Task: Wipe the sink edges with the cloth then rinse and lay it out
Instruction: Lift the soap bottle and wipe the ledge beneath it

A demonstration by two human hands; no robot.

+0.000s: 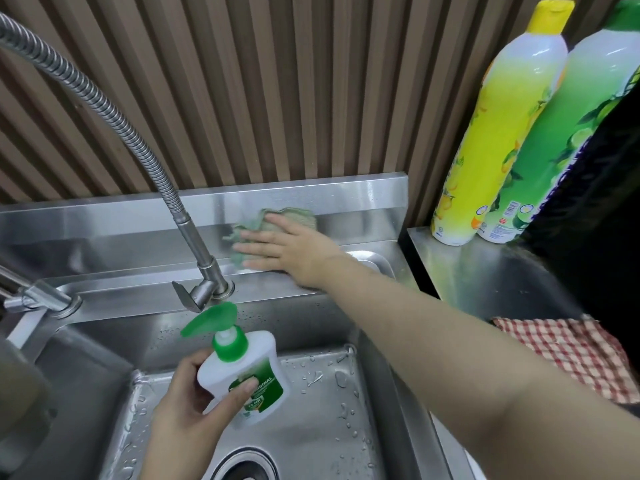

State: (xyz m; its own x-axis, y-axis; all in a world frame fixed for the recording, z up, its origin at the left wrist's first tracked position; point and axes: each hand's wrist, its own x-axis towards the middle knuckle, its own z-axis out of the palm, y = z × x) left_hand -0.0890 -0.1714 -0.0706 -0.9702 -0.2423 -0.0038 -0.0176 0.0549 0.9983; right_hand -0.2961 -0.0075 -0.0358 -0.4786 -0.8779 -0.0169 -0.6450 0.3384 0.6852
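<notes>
A green cloth lies flat against the steel backsplash of the sink, behind the tap. My right hand presses on the cloth with fingers spread and pointing left. My left hand holds a white soap pump bottle with a green pump head, lifted above the wet sink basin. The drain shows at the bottom edge.
A flexible steel tap rises from the back ledge, just left of the cloth. A second tap sits at the left. Two tall detergent bottles, yellow and green, stand on the right counter. A red checked cloth lies there.
</notes>
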